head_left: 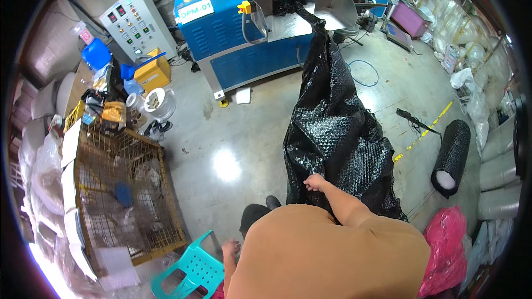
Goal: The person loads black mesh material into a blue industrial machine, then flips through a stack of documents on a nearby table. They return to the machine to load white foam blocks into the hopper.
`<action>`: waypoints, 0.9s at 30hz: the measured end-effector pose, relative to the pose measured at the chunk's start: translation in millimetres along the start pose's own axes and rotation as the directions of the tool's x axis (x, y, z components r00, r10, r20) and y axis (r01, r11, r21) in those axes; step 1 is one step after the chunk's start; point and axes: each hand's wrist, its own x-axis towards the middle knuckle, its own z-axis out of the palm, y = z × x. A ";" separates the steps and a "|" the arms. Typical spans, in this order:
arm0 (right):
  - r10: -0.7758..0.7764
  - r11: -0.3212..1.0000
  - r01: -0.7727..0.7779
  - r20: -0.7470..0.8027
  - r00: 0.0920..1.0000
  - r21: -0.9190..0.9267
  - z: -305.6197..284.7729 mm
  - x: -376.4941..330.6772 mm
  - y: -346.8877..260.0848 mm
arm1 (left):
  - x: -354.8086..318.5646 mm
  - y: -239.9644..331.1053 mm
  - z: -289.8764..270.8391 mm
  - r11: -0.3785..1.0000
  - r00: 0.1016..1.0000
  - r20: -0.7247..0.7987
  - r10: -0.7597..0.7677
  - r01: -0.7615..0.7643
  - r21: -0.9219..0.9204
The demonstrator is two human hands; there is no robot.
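A long black bubble wrap sheet (343, 138) runs from the machine's metal hopper (288, 26) down to the floor in front of me. It is bunched narrow at the hopper and spreads wide and crumpled near my feet. At its near left part my right hand (314, 182) is closed, gripping the sheet's surface. My left hand (230, 248) hangs low beside a teal plastic stool (194, 268), its fingers apart and nothing visible in them. More crumpled black film (288, 4) lies inside the hopper.
The blue machine (249, 58) stands ahead, with a grey control cabinet (136, 22) to its left. A yellow wire cage (130, 188) is at left. On the right lie a roll of black bubble wrap (451, 158) and a pink plastic bag (445, 249). A blue hose (364, 73) loops on the floor.
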 end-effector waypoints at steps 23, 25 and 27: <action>0.107 0.788 0.222 -0.484 0.869 0.574 -253.8 215.4 -267.1 | 529.9 554.9 -82.8 0.989 0.985 0.110 -0.132 0.138 -0.052; 0.205 0.740 0.191 -0.487 0.849 0.645 -296.1 222.2 -295.8 | 551.8 622.2 -86.6 0.998 0.985 0.173 -0.016 0.026 -0.057; 0.239 0.779 0.194 -0.568 0.788 0.596 -341.1 230.9 -313.7 | 565.5 679.8 -69.2 0.994 0.989 0.141 0.052 -0.037 -0.104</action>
